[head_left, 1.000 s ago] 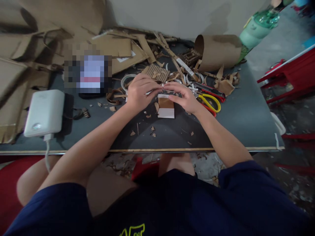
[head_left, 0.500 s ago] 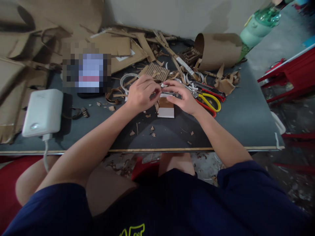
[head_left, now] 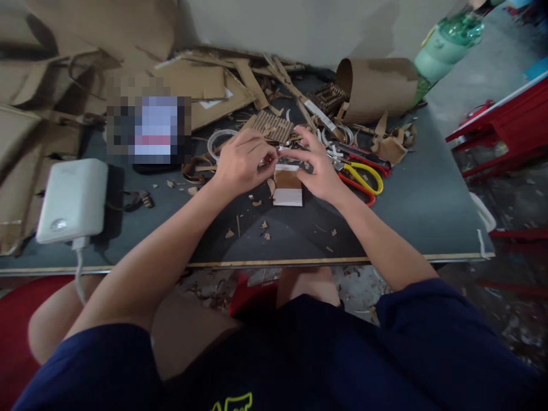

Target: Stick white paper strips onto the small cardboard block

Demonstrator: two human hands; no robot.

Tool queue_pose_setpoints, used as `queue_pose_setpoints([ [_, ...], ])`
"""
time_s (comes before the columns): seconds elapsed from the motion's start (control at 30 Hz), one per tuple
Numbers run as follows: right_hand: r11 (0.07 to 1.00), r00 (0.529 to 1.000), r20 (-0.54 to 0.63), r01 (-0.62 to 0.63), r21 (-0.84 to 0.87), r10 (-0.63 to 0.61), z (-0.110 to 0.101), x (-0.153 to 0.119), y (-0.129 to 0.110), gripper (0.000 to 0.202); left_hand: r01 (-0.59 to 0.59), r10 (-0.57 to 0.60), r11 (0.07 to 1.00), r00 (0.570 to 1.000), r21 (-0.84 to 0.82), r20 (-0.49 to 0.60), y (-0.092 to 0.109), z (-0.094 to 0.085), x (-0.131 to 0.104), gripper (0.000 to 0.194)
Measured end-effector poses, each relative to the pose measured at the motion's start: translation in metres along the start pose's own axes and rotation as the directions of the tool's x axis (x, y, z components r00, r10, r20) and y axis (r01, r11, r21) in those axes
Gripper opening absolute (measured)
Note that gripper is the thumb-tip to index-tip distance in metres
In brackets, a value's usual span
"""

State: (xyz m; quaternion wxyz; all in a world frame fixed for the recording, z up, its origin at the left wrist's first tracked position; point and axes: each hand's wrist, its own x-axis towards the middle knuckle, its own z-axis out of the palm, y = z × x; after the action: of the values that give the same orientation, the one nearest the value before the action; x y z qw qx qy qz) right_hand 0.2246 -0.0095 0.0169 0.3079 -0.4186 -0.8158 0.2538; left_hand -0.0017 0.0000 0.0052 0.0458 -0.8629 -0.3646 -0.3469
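In the head view my left hand (head_left: 246, 162) is closed in a pinch above the middle of the table; whatever its fingertips hold is too small to make out. My right hand (head_left: 315, 168) has its fingers apart, and its index finger reaches to the tips of the left fingers. Below and between the hands lies a small brown cardboard piece (head_left: 287, 180) with white strips along its near and far edges. Right of my right hand are scissors (head_left: 363, 177) with yellow and red handles and a red-and-black cutter (head_left: 368, 158).
A white power bank (head_left: 72, 200) with a cable and a blurred phone (head_left: 156, 125) lie at left. Behind are cardboard scraps (head_left: 205, 83), corrugated strips (head_left: 269, 124), a clear tape ring (head_left: 218, 142), a cardboard tube (head_left: 379, 88) and a green bottle (head_left: 449, 48).
My right hand's fingers have spread and lifted, with the index finger now stretched toward the left fingertips. A white bit seen at the right fingertips before no longer shows clearly. My left hand stays pinched.
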Motion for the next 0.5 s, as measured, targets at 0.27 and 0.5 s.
queue_pose_setpoints([
  [0.27,0.993,0.998,0.029,-0.061,0.099,0.058,0.003,0.004,0.011,0.038,-0.001,0.001,1.0,1.0,-0.017,-0.006,0.0,0.001,-0.001,0.013],
  [0.5,1.0,0.991,-0.133,-0.017,-0.002,0.016,-0.014,0.005,0.024,0.047,0.009,-0.01,0.999,1.0,-0.031,-0.004,-0.003,0.002,-0.002,0.014],
])
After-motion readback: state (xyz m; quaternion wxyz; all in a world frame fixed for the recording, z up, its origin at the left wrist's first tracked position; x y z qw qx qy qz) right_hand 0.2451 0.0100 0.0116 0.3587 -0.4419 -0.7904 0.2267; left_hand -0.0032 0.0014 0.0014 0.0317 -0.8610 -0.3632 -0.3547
